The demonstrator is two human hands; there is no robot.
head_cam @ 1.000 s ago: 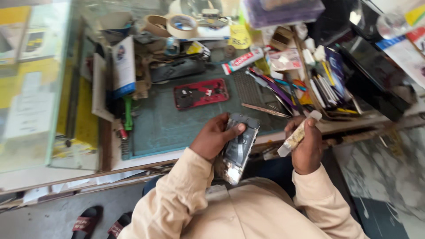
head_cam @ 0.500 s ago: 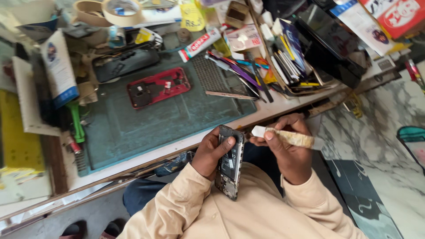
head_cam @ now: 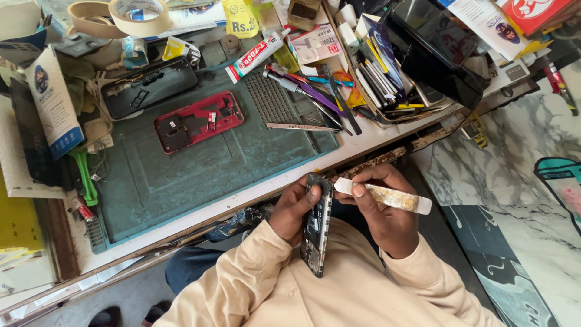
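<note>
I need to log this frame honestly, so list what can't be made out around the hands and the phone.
- Head view: the opened phone is held edge-on by the left hand, so its inner parts are too small to tell.
- The white pry tool meets the phone's top edge; whether its tip is inserted is unclear, and the right hand covers its middle.
- The person's feet are cut off by the bottom edge.

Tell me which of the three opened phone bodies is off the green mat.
The dark phone held on edge in the left hand, over the lap. The red frame lies flat on the green mat; the black back shell lies at its far edge.
</note>
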